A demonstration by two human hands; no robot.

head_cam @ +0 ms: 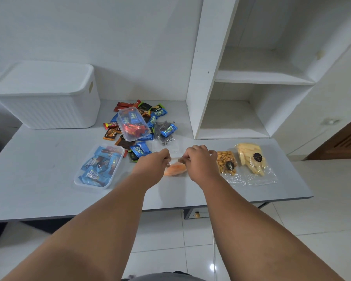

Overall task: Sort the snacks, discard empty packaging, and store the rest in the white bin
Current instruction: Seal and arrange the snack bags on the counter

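Observation:
My left hand point(152, 166) and my right hand point(199, 161) both pinch the top of a clear bag of orange snacks point(174, 169) lying on the grey table point(49, 199). Behind them lies a pile of small wrapped snacks point(144, 110), with a clear tub point(132, 123) resting tilted on it. A second clear tub point(98, 166) at the left holds blue packets. The white bin point(47, 94), lid on, stands at the back left. A clear bag of dark coils point(164, 131) carries one blue packet.
A bag of nuts point(227, 162) and a bag of pale yellow sticks point(251, 158) lie right of my hands. A white shelf unit point(251, 78) stands on the table's back right. The table's front edge runs just below my forearms, with white floor tiles beneath.

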